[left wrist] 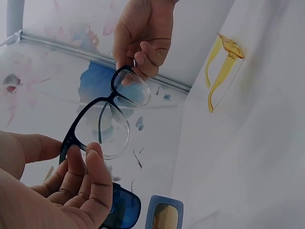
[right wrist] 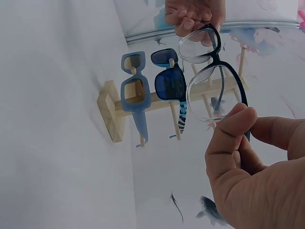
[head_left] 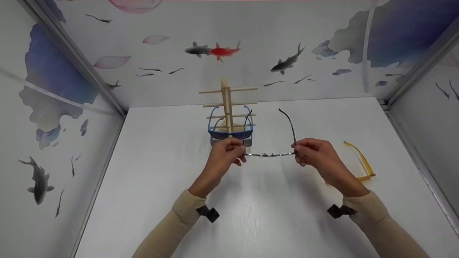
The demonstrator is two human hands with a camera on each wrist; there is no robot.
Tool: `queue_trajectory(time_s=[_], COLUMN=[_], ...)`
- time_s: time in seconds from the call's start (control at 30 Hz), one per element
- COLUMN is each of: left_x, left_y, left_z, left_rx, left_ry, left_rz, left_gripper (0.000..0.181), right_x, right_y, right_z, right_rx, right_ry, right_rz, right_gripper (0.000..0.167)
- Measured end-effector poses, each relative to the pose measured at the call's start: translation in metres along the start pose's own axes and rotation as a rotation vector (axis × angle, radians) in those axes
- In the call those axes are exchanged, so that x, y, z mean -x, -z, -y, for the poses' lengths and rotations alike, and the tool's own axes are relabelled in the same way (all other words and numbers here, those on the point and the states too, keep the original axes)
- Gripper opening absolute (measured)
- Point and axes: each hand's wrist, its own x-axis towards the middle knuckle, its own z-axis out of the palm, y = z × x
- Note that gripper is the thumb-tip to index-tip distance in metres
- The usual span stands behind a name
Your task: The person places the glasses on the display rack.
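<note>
The clear glasses (left wrist: 112,98), pinched at opposite ends by the left hand (head_left: 226,152) and the right hand (head_left: 315,152), are held above the surface (head_left: 161,161) near the wooden rack (head_left: 227,107), from which the blue-lensed sunglasses (right wrist: 169,85) could be dislodged if caught by an unfolded side arm (head_left: 292,129).

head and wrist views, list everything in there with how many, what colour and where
clear-lensed glasses: one, black and clear, between both hands
wooden rack: one, pale wood, far side of table
dark-lensed sunglasses: one, blue, on wooden rack
pale-framed sunglasses: one, light blue, on wooden rack, below the dark-lensed pair
yellow glasses: one, yellow, on table, right side
table: one, white, below the hands
printed panels: three, white with fish and petals, around table
sleeves: two, beige, on the arms
left hand: one, bare, gripping clear-lensed glasses
right hand: one, bare, gripping their other end
</note>
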Motion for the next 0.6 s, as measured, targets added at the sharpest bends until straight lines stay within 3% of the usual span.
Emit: queue_trajectory(time_s=[0.6], left_x=[0.009], left_y=[0.017], left_z=[-0.012], left_rx=[-0.011], left_ry=[-0.028], left_rz=[-0.024], left_gripper=[0.019], right_x=[-0.008], right_y=[-0.016], right_z=[0.012], right_rx=[-0.019], right_ry=[0.015], right_rz=[0.018], right_gripper=[0.029])
